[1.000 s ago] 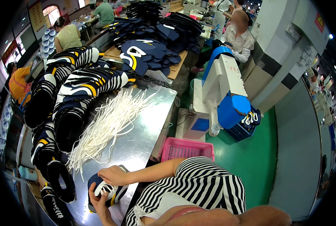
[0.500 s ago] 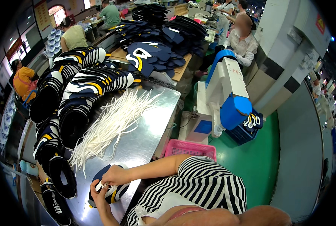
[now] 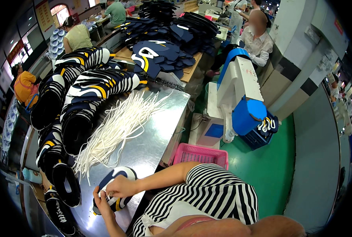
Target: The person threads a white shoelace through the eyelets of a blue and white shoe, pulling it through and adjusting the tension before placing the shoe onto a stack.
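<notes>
A navy, white and yellow shoe upper (image 3: pixel 124 172) rests on the metal table's near edge, partly covered by both my hands. My left hand (image 3: pixel 103 203) grips its near side, fingers curled at the white lacing area. Over the middle of the upper, my right hand (image 3: pixel 121 187) is closed, its fingertips pinched close to the left fingers. What the right fingers hold is too small to make out. Just beyond lies a loose pile of white shoelaces (image 3: pixel 118 130). Long nested rows of shoe uppers (image 3: pixel 85 93) stand to the left of the laces.
The shiny metal table (image 3: pixel 164 118) carries the laces. Flat navy pieces (image 3: pixel 160 57) are stacked behind it. A pink basket (image 3: pixel 201 154), a white-and-blue machine (image 3: pixel 241 87) and a blue crate (image 3: pixel 255 140) stand to the right. Other people sit farther back.
My right hand has shifted slightly down over the upper, uncovering more of its white and navy far end. The left hand has moved slightly, still at the lacing area.
</notes>
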Action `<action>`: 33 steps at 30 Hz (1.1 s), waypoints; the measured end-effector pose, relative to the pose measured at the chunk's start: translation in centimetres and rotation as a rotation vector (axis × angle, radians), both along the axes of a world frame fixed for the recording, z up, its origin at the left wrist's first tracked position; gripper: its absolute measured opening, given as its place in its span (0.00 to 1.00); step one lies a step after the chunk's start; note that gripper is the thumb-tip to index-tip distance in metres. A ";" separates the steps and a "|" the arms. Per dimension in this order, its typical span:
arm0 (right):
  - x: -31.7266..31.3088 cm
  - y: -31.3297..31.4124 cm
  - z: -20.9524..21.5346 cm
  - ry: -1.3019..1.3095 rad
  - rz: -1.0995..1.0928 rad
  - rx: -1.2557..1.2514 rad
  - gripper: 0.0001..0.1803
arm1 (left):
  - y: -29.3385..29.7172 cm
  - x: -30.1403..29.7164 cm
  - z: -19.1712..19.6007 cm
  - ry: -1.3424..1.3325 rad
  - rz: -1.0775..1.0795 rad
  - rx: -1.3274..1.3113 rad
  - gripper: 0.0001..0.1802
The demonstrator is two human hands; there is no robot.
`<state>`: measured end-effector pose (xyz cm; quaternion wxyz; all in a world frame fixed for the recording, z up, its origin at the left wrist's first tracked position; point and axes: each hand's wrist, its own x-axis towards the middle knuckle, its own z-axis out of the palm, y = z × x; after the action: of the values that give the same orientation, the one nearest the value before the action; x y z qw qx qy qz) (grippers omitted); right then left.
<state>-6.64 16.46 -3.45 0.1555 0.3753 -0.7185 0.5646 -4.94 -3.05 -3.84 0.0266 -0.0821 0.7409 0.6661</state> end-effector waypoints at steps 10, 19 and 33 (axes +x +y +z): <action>1.8 1.0 -1.6 -0.238 0.076 -0.050 0.08 | 0.4 -2.8 -0.3 -0.057 -0.012 0.001 0.20; 2.2 2.8 -2.3 -0.276 0.212 0.075 0.08 | 0.3 1.7 3.4 0.051 -0.238 -0.277 0.22; 1.0 3.5 -1.1 -0.691 -0.115 0.195 0.18 | 3.8 3.4 3.4 0.324 -0.181 -0.533 0.05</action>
<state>-5.61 19.95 -4.51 -0.1015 0.1341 -0.7989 0.5774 -1.53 0.77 -0.40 -0.0553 0.0871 0.8881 0.4479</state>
